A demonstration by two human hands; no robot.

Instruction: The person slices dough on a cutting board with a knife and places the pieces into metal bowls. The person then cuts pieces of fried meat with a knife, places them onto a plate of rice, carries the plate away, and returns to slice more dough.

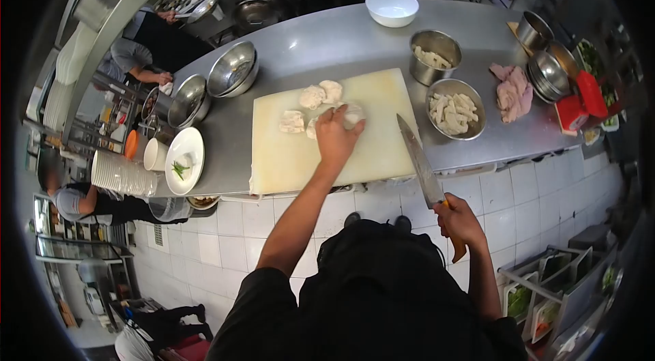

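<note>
Cream board, pale pieces, yellow knife handle, white bowl

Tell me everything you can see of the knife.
The knife has a long, broad blade that narrows to a point, grey and metallic-looking with a smeared surface, and a yellow-orange handle with a curved end. The right hand grips the handle. The blade slants forward and left, its tip over the right edge of the board; whether it touches the board, I cannot tell.
</note>
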